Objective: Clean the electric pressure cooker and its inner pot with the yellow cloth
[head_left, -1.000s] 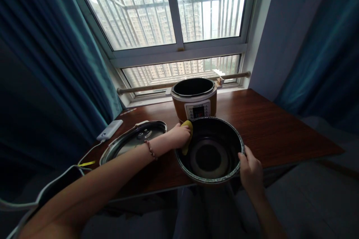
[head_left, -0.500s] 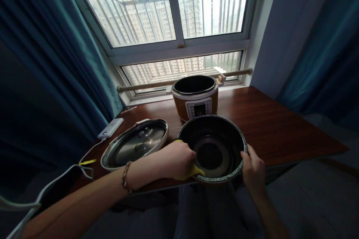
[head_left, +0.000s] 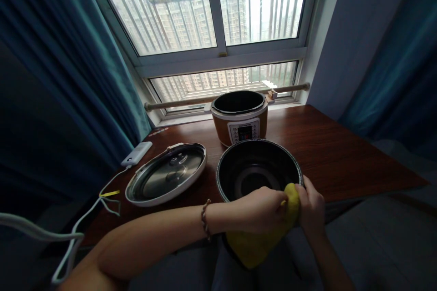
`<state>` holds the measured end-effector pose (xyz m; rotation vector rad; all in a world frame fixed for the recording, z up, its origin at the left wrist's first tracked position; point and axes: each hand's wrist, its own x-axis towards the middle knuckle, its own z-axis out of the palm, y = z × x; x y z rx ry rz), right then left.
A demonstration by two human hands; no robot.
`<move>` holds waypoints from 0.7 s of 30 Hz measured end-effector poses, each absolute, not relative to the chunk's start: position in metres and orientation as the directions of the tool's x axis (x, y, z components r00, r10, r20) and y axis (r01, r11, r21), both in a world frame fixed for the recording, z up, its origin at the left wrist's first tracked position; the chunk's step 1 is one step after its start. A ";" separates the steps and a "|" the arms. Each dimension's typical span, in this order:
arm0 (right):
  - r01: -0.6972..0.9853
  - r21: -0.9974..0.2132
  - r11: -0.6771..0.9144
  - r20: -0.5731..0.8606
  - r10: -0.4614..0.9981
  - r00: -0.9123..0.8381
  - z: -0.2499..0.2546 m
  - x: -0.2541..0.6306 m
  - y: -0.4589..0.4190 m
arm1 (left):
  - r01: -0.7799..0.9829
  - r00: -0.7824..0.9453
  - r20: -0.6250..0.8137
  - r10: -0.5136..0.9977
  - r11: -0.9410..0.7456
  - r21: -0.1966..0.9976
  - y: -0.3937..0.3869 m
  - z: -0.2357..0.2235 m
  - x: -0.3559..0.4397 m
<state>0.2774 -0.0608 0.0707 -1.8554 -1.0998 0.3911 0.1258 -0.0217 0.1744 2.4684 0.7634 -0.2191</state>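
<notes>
A round black inner pot (head_left: 257,159) is tilted toward me at the table's near edge. My right hand (head_left: 312,207) grips its right rim, thumb at the edge. Closed around a yellow cloth (head_left: 252,248), my left hand (head_left: 262,209) reaches across the pot's near side. The cloth is bunched over the right part of the rim, close to my right fingers, and its lower end hangs down in front. Part of the near rim is hidden behind my left hand and the cloth. Behind the pot stands a brown and white electric cooker (head_left: 223,129), its top uncovered.
Left of the pot, a lid (head_left: 167,175) lies with its metal inner side up. Farther left are a white box-shaped device (head_left: 136,153) and a white cable (head_left: 73,236) with a yellow tie (head_left: 111,193). The wooden table (head_left: 341,150) borders a barred window, with blue curtains (head_left: 112,68) beside it.
My left hand has moved with the cloth from the pot's left side to its right rim, next to my right hand. More cloth now hangs down. My right hand keeps its grip.
</notes>
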 end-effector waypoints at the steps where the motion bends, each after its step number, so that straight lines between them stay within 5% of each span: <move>1: 0.527 -0.829 -0.189 0.162 0.820 0.549 0.071 0.278 -0.061 | 0.564 0.826 -0.303 0.476 -0.678 0.471 -0.022 0.172 0.128; 6: 0.522 -0.826 -0.213 0.145 0.814 0.563 0.071 0.278 -0.061 | 0.512 0.855 -0.332 0.399 -0.749 0.419 -0.017 0.171 0.119; 13: 0.500 -0.844 -0.192 0.149 0.812 0.564 0.071 0.277 -0.060 | 0.564 0.684 -0.623 0.381 -0.818 0.118 0.012 0.180 0.096; 21: 0.528 -0.826 -0.198 0.145 0.830 0.539 0.072 0.279 -0.061 | 0.659 0.635 -0.545 0.548 -0.752 0.010 0.030 0.145 0.099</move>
